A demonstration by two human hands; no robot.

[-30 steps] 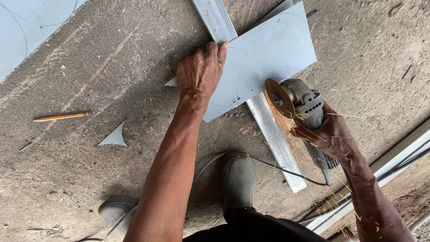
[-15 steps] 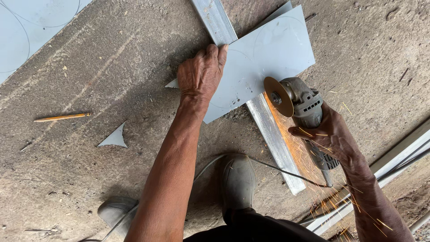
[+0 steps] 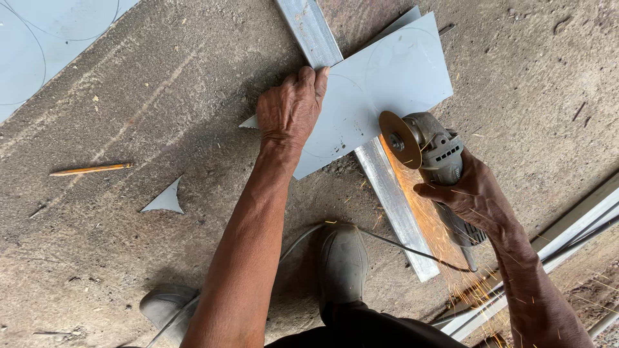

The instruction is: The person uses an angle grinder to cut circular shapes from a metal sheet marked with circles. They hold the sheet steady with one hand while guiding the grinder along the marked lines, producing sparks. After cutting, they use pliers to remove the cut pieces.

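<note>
Sheet [image 3: 393, 84] thin, stiff, sharp-edged; pinned flat on floor [image 3: 161, 96] by spread left hand [image 3: 290, 109]. Grinder [image 3: 432, 154] gripped in closed right hand [image 3: 474, 196], sparks thrown.

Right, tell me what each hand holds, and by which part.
Right hand grips the angle grinder by its body. Left hand presses flat on the metal sheet.

A metal sheet [image 3: 387, 90] lies on the concrete floor [image 3: 161, 90], resting across a long metal bar [image 3: 361, 142] that runs beneath it. The left hand [image 3: 291, 108] lies flat on the sheet's left part. To the right, the right hand [image 3: 474, 193] holds an angle grinder [image 3: 429, 151], its disc [image 3: 400, 139] at the sheet's lower edge, apparently touching. A pencil [image 3: 90, 169] and an offcut [image 3: 166, 200] lie well left. A boot [image 3: 342, 264] stands below, on the cable [image 3: 412, 248].
</note>
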